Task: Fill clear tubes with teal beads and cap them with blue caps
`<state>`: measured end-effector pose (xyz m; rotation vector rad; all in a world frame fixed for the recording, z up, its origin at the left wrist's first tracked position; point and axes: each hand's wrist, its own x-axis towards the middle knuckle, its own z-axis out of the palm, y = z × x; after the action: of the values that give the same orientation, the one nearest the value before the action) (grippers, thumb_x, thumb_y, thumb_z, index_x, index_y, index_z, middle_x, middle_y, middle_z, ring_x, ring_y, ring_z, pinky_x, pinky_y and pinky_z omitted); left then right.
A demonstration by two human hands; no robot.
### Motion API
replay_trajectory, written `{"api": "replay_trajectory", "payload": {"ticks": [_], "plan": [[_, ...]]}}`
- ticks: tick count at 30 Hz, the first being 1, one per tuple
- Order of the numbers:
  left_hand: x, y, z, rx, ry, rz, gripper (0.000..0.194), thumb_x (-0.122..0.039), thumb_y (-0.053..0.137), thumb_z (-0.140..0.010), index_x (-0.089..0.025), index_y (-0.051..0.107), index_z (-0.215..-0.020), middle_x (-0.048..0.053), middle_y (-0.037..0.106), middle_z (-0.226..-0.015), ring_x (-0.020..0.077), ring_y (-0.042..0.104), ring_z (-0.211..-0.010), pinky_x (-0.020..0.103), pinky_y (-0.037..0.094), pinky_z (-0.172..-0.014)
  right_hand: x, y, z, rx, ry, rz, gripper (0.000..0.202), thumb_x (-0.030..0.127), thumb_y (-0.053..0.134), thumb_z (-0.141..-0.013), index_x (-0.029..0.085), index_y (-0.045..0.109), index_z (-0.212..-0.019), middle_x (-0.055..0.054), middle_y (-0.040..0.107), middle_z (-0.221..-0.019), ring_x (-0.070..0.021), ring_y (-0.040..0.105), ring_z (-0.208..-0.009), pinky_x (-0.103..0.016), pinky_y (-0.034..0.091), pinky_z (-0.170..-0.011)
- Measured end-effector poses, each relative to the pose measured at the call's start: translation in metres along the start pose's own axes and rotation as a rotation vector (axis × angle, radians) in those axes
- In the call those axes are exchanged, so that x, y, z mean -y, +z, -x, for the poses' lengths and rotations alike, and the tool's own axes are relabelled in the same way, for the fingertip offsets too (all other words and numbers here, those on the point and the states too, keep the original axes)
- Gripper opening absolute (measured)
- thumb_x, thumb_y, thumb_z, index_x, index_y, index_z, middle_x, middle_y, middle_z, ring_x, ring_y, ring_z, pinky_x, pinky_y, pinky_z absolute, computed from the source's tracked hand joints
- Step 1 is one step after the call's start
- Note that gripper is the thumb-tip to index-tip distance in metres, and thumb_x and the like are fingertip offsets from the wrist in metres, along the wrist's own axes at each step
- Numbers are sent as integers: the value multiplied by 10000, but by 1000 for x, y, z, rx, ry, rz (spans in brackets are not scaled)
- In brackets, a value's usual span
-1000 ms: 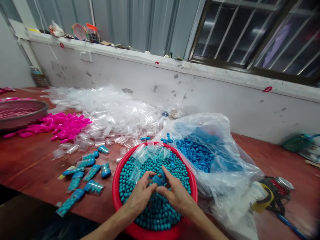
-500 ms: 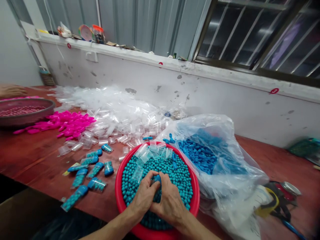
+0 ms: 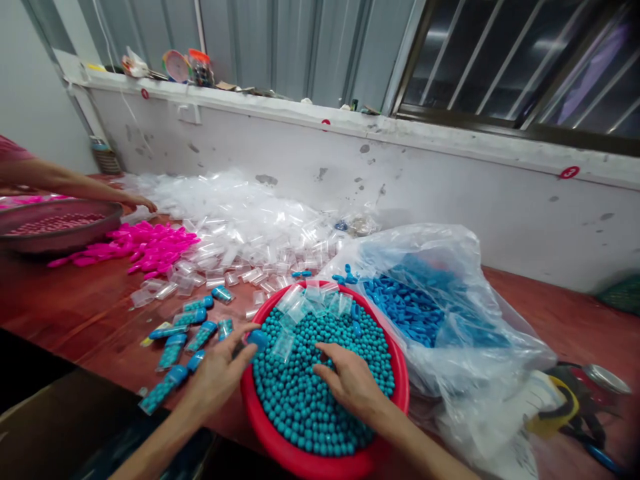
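Observation:
My left hand (image 3: 217, 373) is at the left rim of a red basin (image 3: 247, 393), thumb and forefinger closed on a small container with a blue cap (image 3: 258, 339). Its other end is hidden by the fingers. Over the turquoise beads (image 3: 310, 413) that fill the basin, my right hand (image 3: 353, 383) has thumb and forefinger apart, with nothing seen between them. Several clear sleeves (image 3: 295, 310) and a few blue caps (image 3: 356, 320) lie on the beads. Left of the basin are several bead-filled containers with blue caps (image 3: 173, 350).
A clear plastic bag (image 3: 480, 313) of blue caps lies right of the basin. Behind is a heap of clear sleeves (image 3: 240, 220), beside pink pieces (image 3: 163, 247). At the far left, a co-worker's arm (image 3: 100, 187) reaches over a dark bowl (image 3: 107, 223) toward the sleeves.
My hands have parted: the left moved left with the blue-capped container, while the right stayed over the beads and its fingers opened. The co-worker's arm has reached in toward the clear sleeves.

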<state>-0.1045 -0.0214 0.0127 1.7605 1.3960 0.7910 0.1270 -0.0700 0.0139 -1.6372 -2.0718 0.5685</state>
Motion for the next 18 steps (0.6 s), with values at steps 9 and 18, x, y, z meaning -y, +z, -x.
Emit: {"api": "replay_trajectory", "payload": {"ticks": [9, 18], "plan": [[-15, 2, -6, -135, 17, -787, 386, -300, 290, -850, -168, 539, -1113, 114, 625, -966, 242, 590, -840, 318, 427, -714, 27, 20, -45, 12, -19, 378, 292, 387, 503, -808, 214, 536, -1041, -56, 629, -920, -211, 617, -784, -283, 446, -626], [-31, 64, -17, 202, 152, -712, 345, -150, 299, -814, -176, 508, -1087, 128, 592, -1012, 261, 581, -879, 371, 421, -729, 11, 18, -33, 56, 54, 373, 202, 280, 507, -796, 191, 531, -976, -65, 619, -929, -217, 605, -804, -292, 436, -644]]}}
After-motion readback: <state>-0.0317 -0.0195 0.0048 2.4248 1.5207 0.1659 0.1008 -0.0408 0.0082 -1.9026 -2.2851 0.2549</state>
